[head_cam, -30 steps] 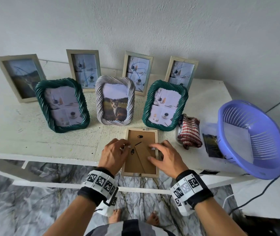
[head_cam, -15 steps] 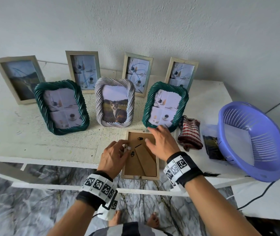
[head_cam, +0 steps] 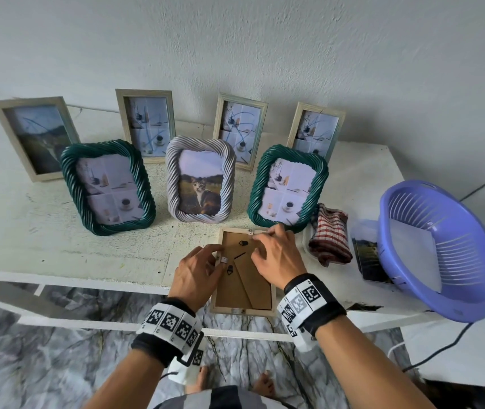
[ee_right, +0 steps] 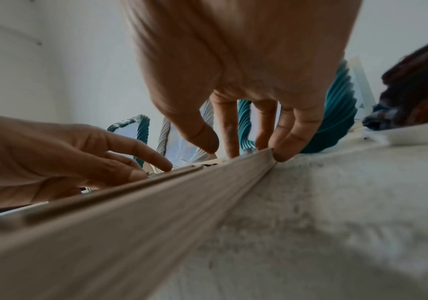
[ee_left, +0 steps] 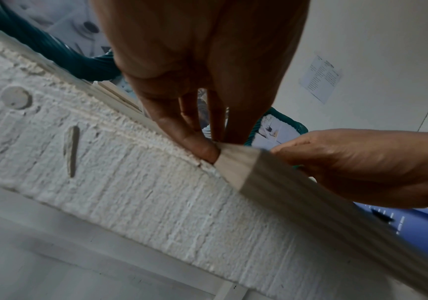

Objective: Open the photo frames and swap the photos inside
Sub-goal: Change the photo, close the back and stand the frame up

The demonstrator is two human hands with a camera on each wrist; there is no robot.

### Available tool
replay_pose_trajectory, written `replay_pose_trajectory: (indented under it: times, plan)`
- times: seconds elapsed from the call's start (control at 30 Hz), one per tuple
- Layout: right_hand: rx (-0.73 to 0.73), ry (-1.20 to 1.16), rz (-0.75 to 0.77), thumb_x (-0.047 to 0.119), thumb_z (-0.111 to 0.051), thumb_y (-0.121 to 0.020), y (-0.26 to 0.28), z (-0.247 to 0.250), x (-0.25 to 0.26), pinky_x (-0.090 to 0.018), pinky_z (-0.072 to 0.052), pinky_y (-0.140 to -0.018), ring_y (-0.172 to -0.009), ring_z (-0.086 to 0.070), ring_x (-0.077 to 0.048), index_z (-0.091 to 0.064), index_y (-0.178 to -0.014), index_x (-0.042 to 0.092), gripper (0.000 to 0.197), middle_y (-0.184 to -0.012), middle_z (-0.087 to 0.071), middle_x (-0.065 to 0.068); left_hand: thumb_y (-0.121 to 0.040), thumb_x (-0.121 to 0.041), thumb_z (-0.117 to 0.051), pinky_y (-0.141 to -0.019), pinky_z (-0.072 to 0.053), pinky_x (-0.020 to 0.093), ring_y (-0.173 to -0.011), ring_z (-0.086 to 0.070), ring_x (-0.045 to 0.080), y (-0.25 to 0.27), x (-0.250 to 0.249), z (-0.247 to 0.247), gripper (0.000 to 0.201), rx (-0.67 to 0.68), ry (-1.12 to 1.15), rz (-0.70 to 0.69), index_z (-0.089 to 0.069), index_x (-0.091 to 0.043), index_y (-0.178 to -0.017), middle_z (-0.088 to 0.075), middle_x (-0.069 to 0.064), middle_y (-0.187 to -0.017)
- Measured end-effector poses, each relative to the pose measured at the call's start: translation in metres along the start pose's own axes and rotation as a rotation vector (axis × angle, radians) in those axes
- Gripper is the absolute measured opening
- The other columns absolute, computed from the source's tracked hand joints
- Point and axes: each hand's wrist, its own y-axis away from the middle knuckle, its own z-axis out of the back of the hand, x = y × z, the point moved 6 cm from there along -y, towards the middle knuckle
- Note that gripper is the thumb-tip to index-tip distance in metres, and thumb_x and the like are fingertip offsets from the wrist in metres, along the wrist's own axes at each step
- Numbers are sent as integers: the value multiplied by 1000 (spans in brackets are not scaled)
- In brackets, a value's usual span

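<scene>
Face-down at table (head_cam: 88,249) front edge: wooden frame (head_cam: 236,290), backing up so clips reachable. Steadying, left hand (head_cam: 195,271) pinches left rim; right hand (head_cam: 278,258) curls over far rim at tab, probably working it.

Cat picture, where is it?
In the head view, the cat picture stands in the white twisted frame, between the left green frame and the right green frame.
</scene>
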Motion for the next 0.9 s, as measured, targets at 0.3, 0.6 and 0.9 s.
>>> replay_pose_trajectory:
  times: [0.3, 0.6, 0.9]
  plan:
    - [-5, -94, 2, 24, -56, -90, 2, -6, -9, -32, -43, -90, -109, -43, -29, -64, -127, 23, 37, -120, -43, -6, -88, -27, -69, -60, -51, 23, -62, -53, -6, -1, 1, -1, 25, 10, 5, -5, -68, -21, -113, -62, -3, -81]
    - [76, -237, -8, 44, -62, -87, 31, -3, 0, -41, -34, -109, -140, -23, -28, -29, -148, 34, 70, -153, -21, -7, -86, -25, -71, -57, -38, 5, -61, -53, -6, -2, 4, -2, 24, 17, 6, 9, -68, -23, -111, -63, -2, -81]
    - [246, -239, -43, 63, -76, -67, 77, -23, 10, -42, -14, -118, -149, 6, -30, 11, -149, 46, 121, -159, 15, -17, -87, -28, -70, -64, -50, 23, -64, -58, 5, -2, 6, -3, 24, 15, 24, 30, -68, -23, -110, -63, -1, -82]
